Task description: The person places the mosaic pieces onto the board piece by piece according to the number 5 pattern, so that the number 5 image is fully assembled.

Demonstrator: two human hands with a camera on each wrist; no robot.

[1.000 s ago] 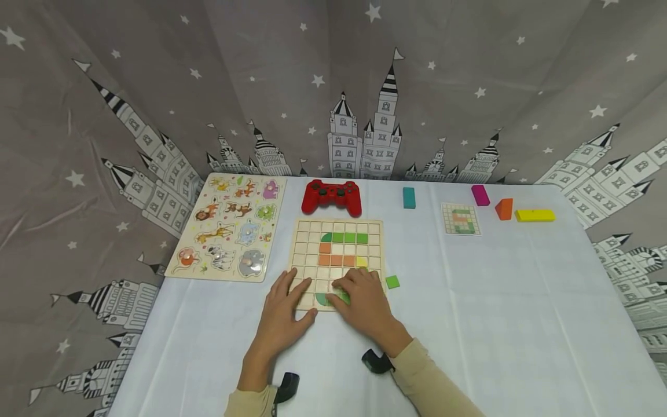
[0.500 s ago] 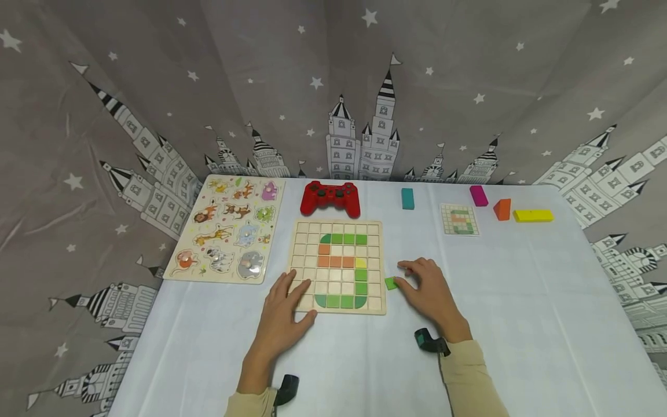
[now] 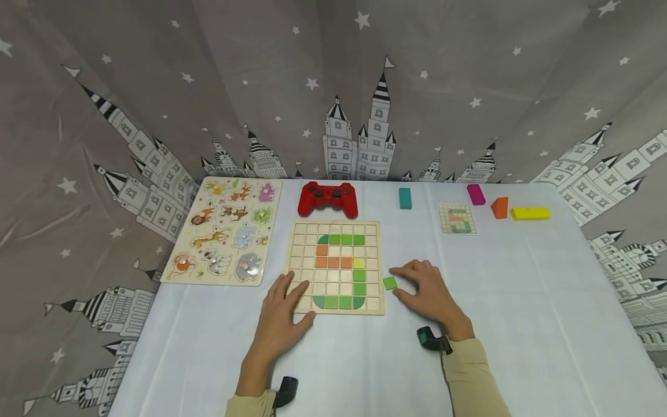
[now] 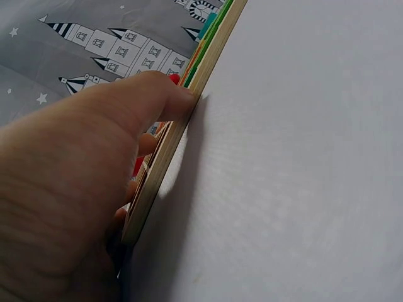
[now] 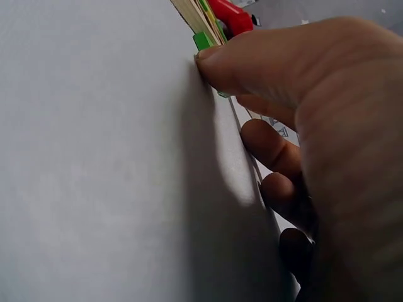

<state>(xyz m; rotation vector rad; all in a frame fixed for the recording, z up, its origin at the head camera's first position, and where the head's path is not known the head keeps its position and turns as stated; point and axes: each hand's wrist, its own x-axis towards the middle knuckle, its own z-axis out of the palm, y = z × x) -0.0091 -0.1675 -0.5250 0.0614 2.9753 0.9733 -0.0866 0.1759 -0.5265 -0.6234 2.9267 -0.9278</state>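
Note:
A square wooden grid board [image 3: 307, 282] lies on the white table, with green, orange and yellow tiles set in its cells. My left hand [image 3: 283, 307] rests on its lower left corner, fingers spread over the cells; the thumb [image 4: 170, 97] touches the front edge in the left wrist view. Just right of the board, a loose green square tile [image 3: 389, 283] lies between the thumb and index finger of my right hand [image 3: 429, 294], which pinches it by its sides. In the right wrist view the thumb [image 5: 217, 66] partly covers the green tile [image 5: 202, 41].
An animal peg puzzle [image 3: 219, 231] lies left of the board. Behind stands a red game controller [image 3: 327, 200]. A pattern card [image 3: 457, 218] and teal [image 3: 405, 198], magenta [image 3: 476, 194], orange [image 3: 499, 208] and yellow [image 3: 530, 214] blocks lie at the back right.
My right hand has left the board's lower right part, uncovering tiles there, and moved right to the loose green tile, where thumb and index finger have closed around it. The left hand stays put.

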